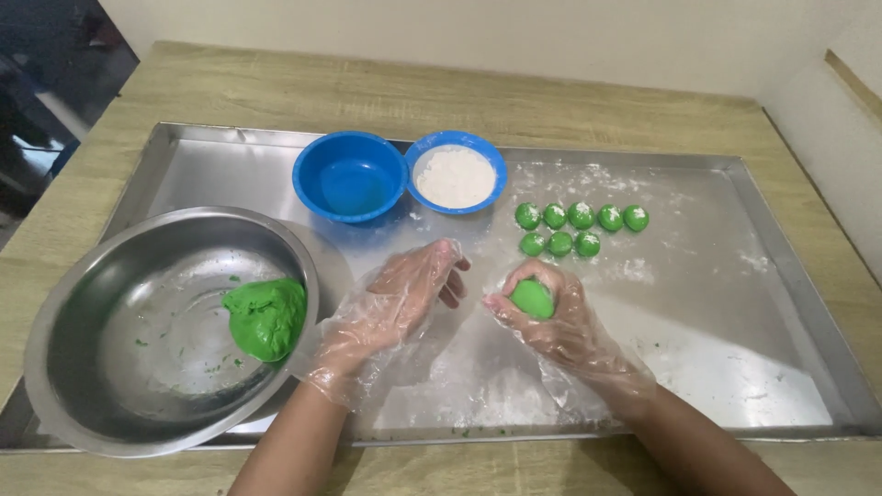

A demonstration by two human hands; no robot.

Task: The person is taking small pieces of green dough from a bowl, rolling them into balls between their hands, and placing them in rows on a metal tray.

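Cupping a small green dough ball [532,298] in curled, gloved fingers over the floured metal tray [781,276], the right hand [551,321] holds it while the left hand [404,294] hovers open and empty; probably soft, light, best gripped gently around its sides.

A wooden table [230,92] carries a large metal tray [790,276].

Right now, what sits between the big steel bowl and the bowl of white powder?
In the head view, an empty blue bowl sits between the steel bowl and the powder bowl.
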